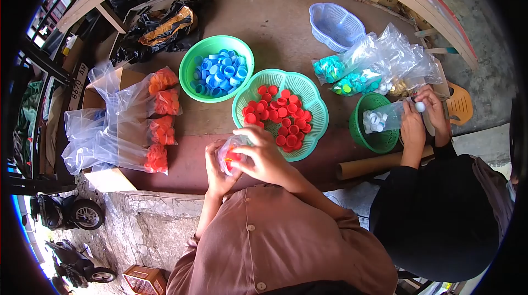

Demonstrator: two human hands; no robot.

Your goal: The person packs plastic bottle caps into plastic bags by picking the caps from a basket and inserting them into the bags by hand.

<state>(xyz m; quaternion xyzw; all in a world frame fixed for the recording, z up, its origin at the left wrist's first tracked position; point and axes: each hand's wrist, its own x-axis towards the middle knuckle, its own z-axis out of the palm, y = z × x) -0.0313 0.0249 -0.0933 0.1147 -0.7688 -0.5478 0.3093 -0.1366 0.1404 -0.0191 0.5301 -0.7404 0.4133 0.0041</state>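
My left hand point(218, 173) is closed around the side of a small clear plastic bag point(224, 151) with red bottle caps inside. My right hand point(267, 156) reaches over the same bag from the right, its fingers bent against the upper part; the exact grip of the fingertips is partly hidden. Just beyond my hands stands a light green scalloped basket point(319, 130) with many loose red bottle caps point(283, 112) in it. Behind it to the left, a green basin point(188, 86) holds blue bottle caps point(220, 72).
Filled bags of red caps point(163, 130) lie over a cardboard box point(113, 178) at left. At right, a co-worker's hands point(415, 130) hold a bag of white caps point(377, 120) over a dark green basket point(357, 135). Bags of teal caps point(357, 81) and a lilac basket point(315, 17) sit farther back.
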